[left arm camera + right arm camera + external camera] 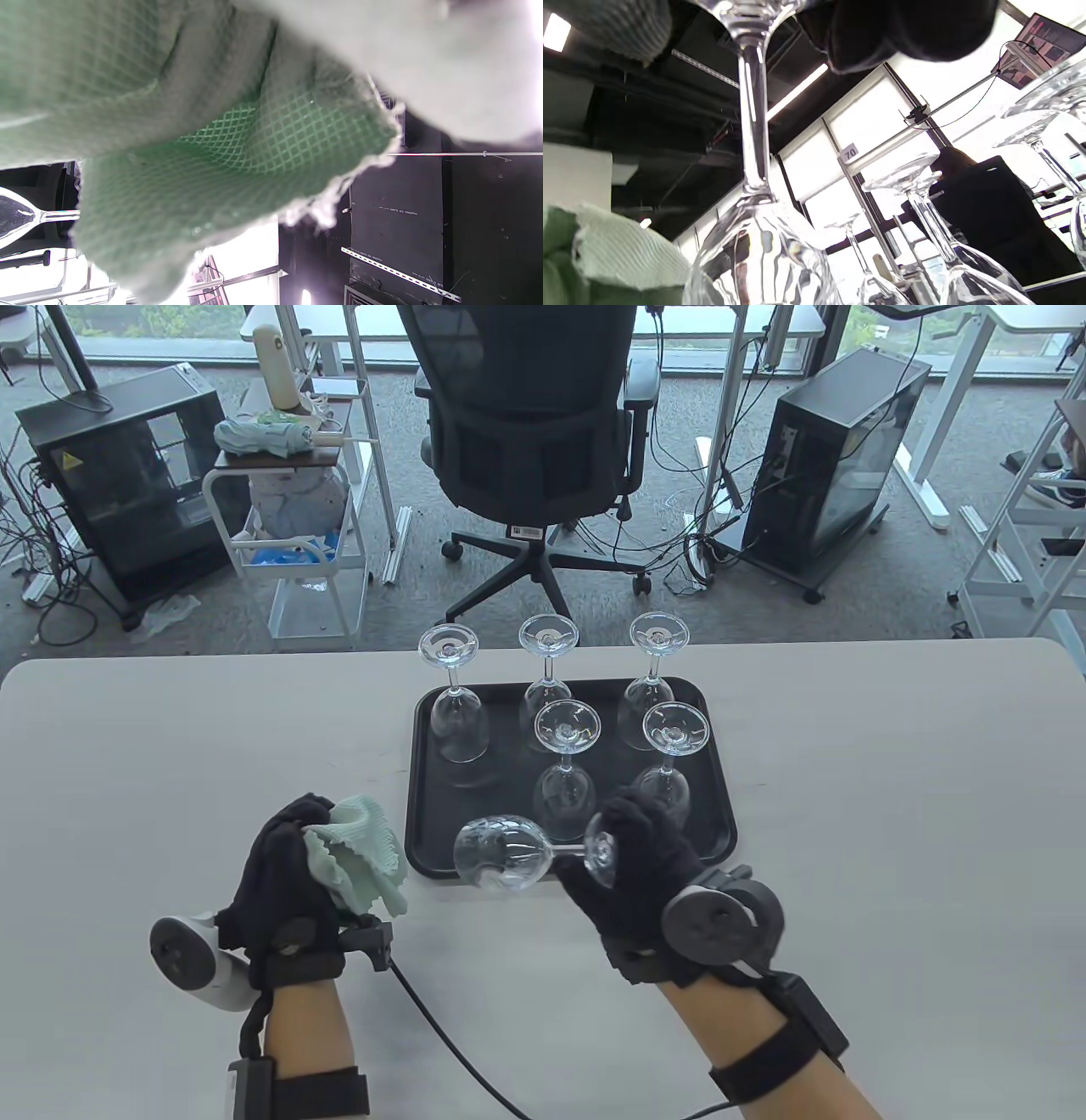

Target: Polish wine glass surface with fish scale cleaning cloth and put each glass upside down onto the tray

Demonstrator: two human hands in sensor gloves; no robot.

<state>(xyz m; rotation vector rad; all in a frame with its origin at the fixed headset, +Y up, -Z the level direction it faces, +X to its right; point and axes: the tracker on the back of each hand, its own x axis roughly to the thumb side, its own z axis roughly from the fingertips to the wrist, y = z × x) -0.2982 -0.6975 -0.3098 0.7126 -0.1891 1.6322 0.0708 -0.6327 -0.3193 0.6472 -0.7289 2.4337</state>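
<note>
**Sixth glass in hand, sideways**

Right hand (632,865) gripped wine glass (507,855) by foot and stem — bowl over the tray's (424,814) near edge. Left hand (284,865) clutched green cloth (361,857) just beside. Five glasses (563,755) stood inverted on the tray.

Clear wine glass (502,855) lies horizontal above black tray (424,780) edge; five glasses (459,712) stand inverted; green cloth (361,855) bunched.

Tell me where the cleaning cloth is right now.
In the table view, the cleaning cloth is bunched in the left hand, left of the tray's near-left corner and the sideways glass.
</note>
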